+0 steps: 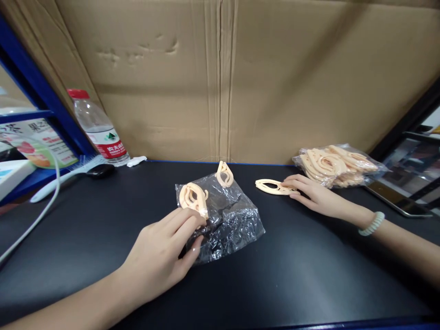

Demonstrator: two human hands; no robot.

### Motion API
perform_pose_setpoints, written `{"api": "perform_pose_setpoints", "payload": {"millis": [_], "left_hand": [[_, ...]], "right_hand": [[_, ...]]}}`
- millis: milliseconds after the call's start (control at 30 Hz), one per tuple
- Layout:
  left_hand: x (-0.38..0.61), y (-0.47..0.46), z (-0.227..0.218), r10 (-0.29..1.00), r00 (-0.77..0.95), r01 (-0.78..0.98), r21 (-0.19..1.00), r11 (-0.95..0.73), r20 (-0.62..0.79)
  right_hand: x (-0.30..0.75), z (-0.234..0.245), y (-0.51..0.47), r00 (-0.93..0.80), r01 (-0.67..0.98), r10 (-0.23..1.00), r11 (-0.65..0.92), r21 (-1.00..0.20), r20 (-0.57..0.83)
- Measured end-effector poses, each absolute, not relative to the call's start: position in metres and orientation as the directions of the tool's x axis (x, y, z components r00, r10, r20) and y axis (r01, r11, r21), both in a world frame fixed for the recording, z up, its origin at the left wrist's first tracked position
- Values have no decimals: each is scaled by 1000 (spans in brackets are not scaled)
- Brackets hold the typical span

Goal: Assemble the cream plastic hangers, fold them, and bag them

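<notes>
My left hand (165, 252) pinches the near edge of a small clear plastic bag (227, 220) lying on the black table (292, 275), with cream plastic clips (192, 198) at the bag's left corner by my fingertips. Another cream clip (224, 174) stands at the bag's far edge. My right hand (312, 195), a bead bracelet on its wrist, lies flat with its fingers stretched onto a single cream clip (273, 186) on the table.
A clear bag full of cream clips (338, 165) sits at the right rear, beside a tablet (398, 197). A water bottle (98, 128), a brush (68, 176) and a white cable (30, 220) are at the left. A cardboard wall (220, 78) closes the back.
</notes>
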State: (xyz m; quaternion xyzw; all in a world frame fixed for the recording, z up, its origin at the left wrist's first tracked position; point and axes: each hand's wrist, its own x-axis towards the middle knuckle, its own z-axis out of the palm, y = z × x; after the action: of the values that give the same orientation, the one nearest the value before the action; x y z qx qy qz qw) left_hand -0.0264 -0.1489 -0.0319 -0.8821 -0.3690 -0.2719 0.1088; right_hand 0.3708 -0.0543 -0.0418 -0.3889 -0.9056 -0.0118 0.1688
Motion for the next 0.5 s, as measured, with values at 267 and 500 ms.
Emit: {"api": "perform_pose_setpoints", "payload": {"millis": [267, 500], "left_hand": [[-27, -146, -34, 582, 572, 703, 20, -711, 577], [-25, -147, -32, 561, 577, 700, -6, -714, 593]], "right_hand": [[353, -36, -136, -779, 601, 551, 793, 104, 301], [344, -47, -221, -862, 501, 412, 787, 361, 297]]}}
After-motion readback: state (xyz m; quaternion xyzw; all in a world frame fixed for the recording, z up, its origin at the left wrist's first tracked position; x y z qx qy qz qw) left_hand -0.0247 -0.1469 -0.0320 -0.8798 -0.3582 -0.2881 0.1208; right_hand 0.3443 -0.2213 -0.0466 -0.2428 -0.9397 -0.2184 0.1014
